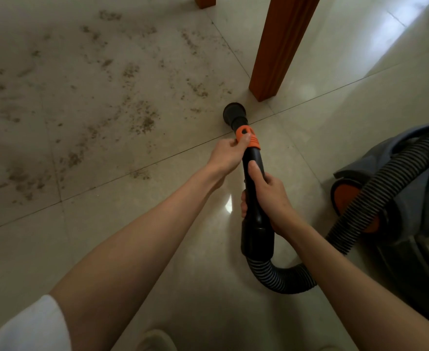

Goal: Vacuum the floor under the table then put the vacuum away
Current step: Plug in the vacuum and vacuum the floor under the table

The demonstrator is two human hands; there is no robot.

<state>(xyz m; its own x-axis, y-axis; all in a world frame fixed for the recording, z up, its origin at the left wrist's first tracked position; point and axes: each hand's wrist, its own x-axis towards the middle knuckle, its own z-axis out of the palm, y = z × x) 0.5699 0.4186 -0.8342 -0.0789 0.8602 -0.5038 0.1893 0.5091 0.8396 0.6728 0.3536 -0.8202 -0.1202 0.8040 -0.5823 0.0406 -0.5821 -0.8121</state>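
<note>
From the head view, the person leans over the tiled floor (112,236) with both hands on the black vacuum wand (252,178). The left hand (227,155) pinches the orange collar (248,138) near the tip, its fingers (243,143) curled against it; the right hand (269,196) is wrapped round the wand lower down, fingers clenched about the tube. The round nozzle (234,113) sits low over the floor just beside the foot of the wooden desk leg (281,46); whether it touches the tile I cannot tell. Brown crumbs (142,117) are scattered widely to the left of the nozzle, so most of the cleaning looks to be ahead.

The risks, as I judge them: the nozzle is close enough to the desk leg to knock it on a sideways sweep. The ribbed hose (279,277) loops tightly behind the right wrist and runs to the grey vacuum body (398,173) at the right; a long reach under the desk could pull that loop taut and drag or tip the body. The pinch on the collar might also twist it loose.
</note>
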